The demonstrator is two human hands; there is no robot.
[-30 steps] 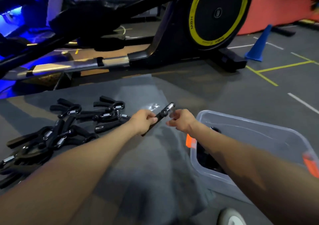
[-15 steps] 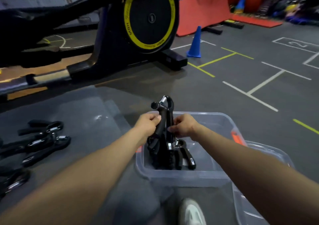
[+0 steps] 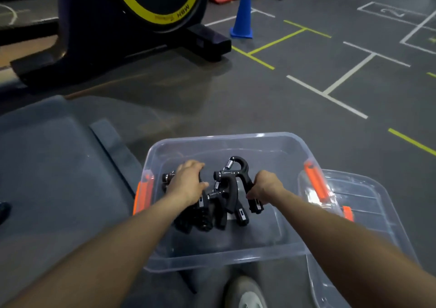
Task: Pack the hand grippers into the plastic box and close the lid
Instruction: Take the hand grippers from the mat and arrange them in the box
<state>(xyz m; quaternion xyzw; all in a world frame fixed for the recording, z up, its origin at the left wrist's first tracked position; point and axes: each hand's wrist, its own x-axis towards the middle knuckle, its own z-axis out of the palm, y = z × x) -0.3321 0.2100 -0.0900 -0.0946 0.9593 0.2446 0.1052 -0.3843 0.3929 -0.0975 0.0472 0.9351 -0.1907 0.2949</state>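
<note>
A clear plastic box [image 3: 219, 258] with orange latches sits on the floor in front of me, its top open. Several black hand grippers [image 3: 221, 203] with steel springs lie bunched inside it. My left hand [image 3: 188, 181] rests on the left part of the bunch, fingers curled over a gripper. My right hand [image 3: 265, 186] is closed around one handle of the tallest hand gripper [image 3: 238, 166], which stands with its spring end up. The clear lid [image 3: 368, 215] lies to the right of the box, partly under my right forearm.
A grey mat [image 3: 59, 177] covers the floor to the left. A black exercise machine [image 3: 122, 24] with a yellow-ringed wheel stands beyond it. A blue cone [image 3: 243, 12] stands farther back. A white shoe tip [image 3: 245, 293] shows below the box.
Both hands have carried a gripper from the pile on the mat to the box and lowered it inside. The view has swung right, so the pile on the mat is out of sight.
</note>
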